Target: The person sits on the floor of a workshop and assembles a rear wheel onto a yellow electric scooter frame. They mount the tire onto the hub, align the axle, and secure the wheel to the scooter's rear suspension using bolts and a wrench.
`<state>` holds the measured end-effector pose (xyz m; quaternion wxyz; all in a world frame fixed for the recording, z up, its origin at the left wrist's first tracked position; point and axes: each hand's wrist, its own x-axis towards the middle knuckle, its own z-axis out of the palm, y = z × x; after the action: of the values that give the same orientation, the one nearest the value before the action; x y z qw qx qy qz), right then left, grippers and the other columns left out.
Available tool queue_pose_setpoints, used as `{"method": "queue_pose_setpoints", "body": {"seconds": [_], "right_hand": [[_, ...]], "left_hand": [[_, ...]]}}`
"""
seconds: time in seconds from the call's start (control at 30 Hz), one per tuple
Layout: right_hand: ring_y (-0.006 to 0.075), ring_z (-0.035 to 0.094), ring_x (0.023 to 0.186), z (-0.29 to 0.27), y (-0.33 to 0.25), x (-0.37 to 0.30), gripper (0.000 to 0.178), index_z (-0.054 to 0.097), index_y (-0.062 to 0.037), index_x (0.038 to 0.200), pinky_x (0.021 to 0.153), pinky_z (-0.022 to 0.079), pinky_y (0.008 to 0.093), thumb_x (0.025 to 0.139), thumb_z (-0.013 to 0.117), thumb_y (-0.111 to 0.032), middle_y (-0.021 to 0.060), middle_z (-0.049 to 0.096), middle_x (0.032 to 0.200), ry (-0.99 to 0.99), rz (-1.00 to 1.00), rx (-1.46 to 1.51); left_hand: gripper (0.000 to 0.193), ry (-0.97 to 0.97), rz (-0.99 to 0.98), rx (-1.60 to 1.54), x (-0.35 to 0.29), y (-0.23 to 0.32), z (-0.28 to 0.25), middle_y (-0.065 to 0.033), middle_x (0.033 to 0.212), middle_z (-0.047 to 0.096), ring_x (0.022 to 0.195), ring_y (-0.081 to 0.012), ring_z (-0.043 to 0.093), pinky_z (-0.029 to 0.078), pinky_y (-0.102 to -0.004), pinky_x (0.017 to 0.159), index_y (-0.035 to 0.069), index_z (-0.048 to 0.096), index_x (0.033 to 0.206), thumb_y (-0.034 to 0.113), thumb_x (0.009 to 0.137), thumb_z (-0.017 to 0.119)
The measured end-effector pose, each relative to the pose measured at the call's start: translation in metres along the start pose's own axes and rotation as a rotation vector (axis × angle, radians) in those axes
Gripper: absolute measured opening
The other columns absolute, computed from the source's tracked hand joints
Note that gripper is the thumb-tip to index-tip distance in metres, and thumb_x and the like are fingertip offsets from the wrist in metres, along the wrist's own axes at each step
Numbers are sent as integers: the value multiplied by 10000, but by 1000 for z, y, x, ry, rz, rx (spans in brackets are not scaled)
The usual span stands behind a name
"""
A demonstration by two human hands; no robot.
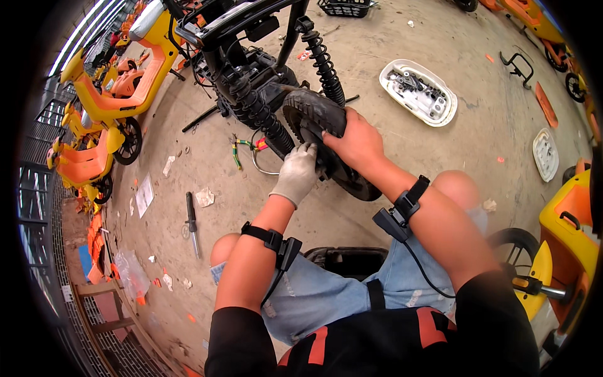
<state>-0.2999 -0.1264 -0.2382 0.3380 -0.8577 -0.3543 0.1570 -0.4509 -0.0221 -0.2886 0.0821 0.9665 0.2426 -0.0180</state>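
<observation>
A wheel with a black treaded tyre (361, 184) stands at the rear of a stripped black scooter frame (242, 31), between two coil-spring shock absorbers (325, 66). My right hand (359, 143) is bare and wraps over the tyre, its thumb against the tyre's side. On the wheel's left side, by the hub and the lower end of the left shock, my left hand (297, 173) wears a pale glove. Its fingers are curled in there, and what they grip is hidden behind them.
Pliers with green-and-yellow handles (236, 154) lie left of the wheel, and a black-handled tool (191, 217) farther left. A white tray (418, 94) at the right holds bolts and small parts. Yellow scooters (125, 81) stand around. Between my knees is a black open bin (345, 259).
</observation>
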Motion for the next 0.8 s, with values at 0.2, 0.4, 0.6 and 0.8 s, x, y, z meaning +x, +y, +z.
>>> {"method": "queue_pose_setpoints", "body": {"seconds": [0.2, 0.4, 0.6, 0.8], "right_hand": [[392, 675, 1006, 6, -1, 1, 752, 516, -5, 1329, 860, 556, 466, 775, 747, -458, 217, 663, 1129, 38, -23, -10], [377, 660, 1061, -2, -1, 0, 773, 505, -4, 1367, 899, 537, 450, 788, 737, -459, 206, 652, 1194, -39, 25, 5], [378, 661, 1062, -2, -7, -4, 740, 531, -27, 1353, 900, 531, 448, 782, 731, -453, 202, 666, 1192, -48, 1, 14], [385, 662, 1075, 1, -3, -3, 744, 531, -34, 1353, 911, 525, 444, 774, 731, -455, 209, 678, 1189, 18, -16, -5]], "left_hand": [[696, -78, -50, 187, 18, -3, 24, -174, 1354, 561, 1217, -337, 565, 460, -403, 1035, -32, 497, 1370, 303, 822, 763], [641, -159, -202, 221, 16, 23, 8, -124, 1384, 545, 1311, -270, 505, 478, -407, 991, 25, 514, 1356, 273, 816, 756], [652, 62, -197, 274, 8, 19, 51, -141, 1423, 522, 1334, -286, 484, 422, -397, 1064, 33, 527, 1361, 239, 787, 756], [444, 156, -86, 250, -8, 45, 83, -265, 1440, 516, 1401, -428, 410, 371, -470, 1088, -37, 572, 1326, 164, 957, 428]]}}
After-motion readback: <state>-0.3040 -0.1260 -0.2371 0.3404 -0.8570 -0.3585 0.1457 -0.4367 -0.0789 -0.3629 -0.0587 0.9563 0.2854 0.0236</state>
